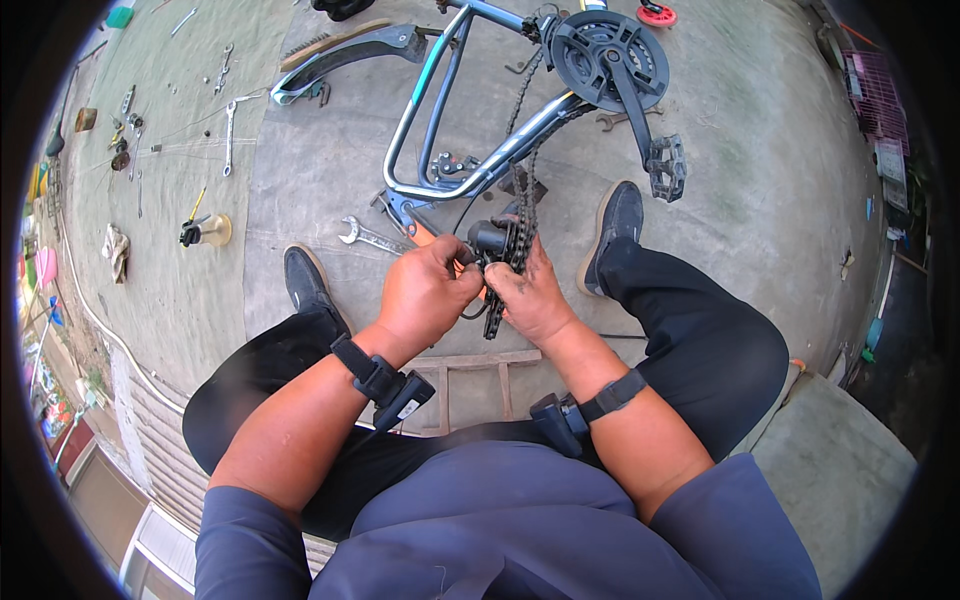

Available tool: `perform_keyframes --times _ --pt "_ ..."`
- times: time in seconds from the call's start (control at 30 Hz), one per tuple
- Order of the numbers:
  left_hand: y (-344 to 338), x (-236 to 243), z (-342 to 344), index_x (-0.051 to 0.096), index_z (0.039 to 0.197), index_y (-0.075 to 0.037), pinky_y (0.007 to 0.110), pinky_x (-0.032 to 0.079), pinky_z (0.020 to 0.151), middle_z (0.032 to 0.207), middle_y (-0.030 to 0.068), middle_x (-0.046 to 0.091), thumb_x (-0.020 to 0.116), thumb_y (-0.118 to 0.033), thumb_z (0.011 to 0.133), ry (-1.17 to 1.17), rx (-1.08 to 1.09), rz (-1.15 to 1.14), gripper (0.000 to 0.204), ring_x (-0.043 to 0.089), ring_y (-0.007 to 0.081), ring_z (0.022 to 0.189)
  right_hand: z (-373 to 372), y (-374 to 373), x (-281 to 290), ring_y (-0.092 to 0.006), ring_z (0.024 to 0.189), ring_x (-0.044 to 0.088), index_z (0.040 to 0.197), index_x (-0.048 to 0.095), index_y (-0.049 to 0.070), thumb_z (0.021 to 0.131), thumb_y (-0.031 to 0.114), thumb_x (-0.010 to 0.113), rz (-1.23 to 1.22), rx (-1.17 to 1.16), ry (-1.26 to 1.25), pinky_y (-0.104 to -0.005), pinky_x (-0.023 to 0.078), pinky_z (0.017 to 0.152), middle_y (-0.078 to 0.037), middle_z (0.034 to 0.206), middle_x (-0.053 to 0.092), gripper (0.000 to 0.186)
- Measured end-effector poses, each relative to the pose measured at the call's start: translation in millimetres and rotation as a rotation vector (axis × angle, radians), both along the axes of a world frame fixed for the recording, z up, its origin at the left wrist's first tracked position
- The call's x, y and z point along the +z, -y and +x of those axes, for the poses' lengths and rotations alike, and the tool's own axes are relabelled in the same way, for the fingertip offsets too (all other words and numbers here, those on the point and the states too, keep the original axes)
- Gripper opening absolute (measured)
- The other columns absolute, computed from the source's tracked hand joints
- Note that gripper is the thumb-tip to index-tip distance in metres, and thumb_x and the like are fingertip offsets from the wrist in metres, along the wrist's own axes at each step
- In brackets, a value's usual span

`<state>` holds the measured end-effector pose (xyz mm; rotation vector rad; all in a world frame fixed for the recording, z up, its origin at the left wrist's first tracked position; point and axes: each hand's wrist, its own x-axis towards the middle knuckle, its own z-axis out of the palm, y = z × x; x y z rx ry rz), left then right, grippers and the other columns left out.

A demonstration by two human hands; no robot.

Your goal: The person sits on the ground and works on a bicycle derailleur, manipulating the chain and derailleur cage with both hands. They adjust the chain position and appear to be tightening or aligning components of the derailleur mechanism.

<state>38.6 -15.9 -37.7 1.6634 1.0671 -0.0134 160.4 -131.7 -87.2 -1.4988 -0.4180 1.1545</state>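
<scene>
Through the head camera, the only view, I am seeing two bare hands working together at one black rear derailleur (487, 237), which is sitting between them, just off the rear end of one bicycle frame (426, 78). The right hand (532, 296) is holding the derailleur and one bicycle chain (530, 205), its thumb in front and its fingers partly hidden behind the links. The left hand (428, 290) is meeting it from the other side with fingers bent and bunched narrow; I cannot tell whether the tips are pinching anything.

The chain is running up toward one crankset (600, 60), and I am counting one pedal (667, 168) on its crank arm. Two wrist straps are circling the forearms, each carrying one small dark box. Two dark shoes are resting on the grey floor covering (730, 150), one on either side of the work.

One open-end wrench (372, 238) is lying between the left shoe and the frame, and one combination wrench (229, 140) is lying farther left. One mudguard (360, 58) and one wooden brush (345, 39) are lying together beyond the frame. I am also seeing one yellowish container (215, 230), one crumpled cloth (117, 252), one red wheel (656, 14) and, between the legs, one wooden stand (480, 361).
</scene>
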Motion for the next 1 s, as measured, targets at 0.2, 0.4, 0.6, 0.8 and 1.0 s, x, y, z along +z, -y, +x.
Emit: perform_keyframes --times 0.2,0.4,0.6,0.8,1.0 --pt "-0.6 -0.1 -0.5 0.07 0.09 -0.005 0.041 0.052 0.058 0.068 0.016 0.067 0.073 -0.02 0.083 0.017 -0.034 0.154 0.017 0.068 0.032 0.062 -4.0 2.0 -9.5 -0.0141 0.106 0.061 0.141 0.041 0.001 0.081 0.003 0.07 0.042 -0.066 -0.153 -0.0303 0.05 0.094 -0.007 0.118 0.062 0.066" --pt "0.1 -2.7 -2.8 0.07 0.09 -0.005 0.043 0.053 0.06 0.07 0.0172 0.068 0.073 -0.021 0.083 0.019 -0.041 0.192 0.018 0.069 0.0344 0.065 -3.8 -1.3 -5.9 -0.0164 0.101 0.065 0.138 0.045 0.001 0.08 0.006 0.072 -0.027 -0.001 0.148 -0.0318 0.052 0.091 -0.008 0.112 0.065 0.064" --pt "0.9 1.6 0.2 0.07 0.091 -0.004 0.044 0.054 0.062 0.075 0.0178 0.069 0.072 -0.021 0.082 0.007 -0.055 0.207 0.018 0.069 0.0364 0.069 -3.6 -4.1 -1.2 -0.0244 0.096 0.069 0.128 0.054 0.002 0.08 0.008 0.074 -0.104 -0.034 0.339 -0.0355 0.054 0.088 -0.013 0.106 0.069 0.051" --pt "1.1 -2.0 -1.2 0.069 0.09 -0.004 0.044 0.054 0.064 0.079 0.0183 0.07 0.071 -0.02 0.082 0.009 -0.072 0.212 0.018 0.069 0.0372 0.072 -3.8 -3.4 -3.8 -0.0286 0.097 0.07 0.125 0.056 0.002 0.081 0.008 0.074 -0.093 -0.025 0.406 -0.0376 0.054 0.088 -0.016 0.106 0.069 0.048" --pt "-1.8 -2.4 -3.2 0.068 0.094 -0.002 0.042 0.054 0.065 0.078 0.0166 0.07 0.07 -0.018 0.084 0.0 -0.068 0.158 0.019 0.069 0.0338 0.071 -3.9 -4.5 -3.8 -0.0283 0.097 0.07 0.124 0.056 0.002 0.083 0.006 0.072 -0.109 -0.029 0.345 -0.0373 0.054 0.087 -0.016 0.106 0.069 0.044"
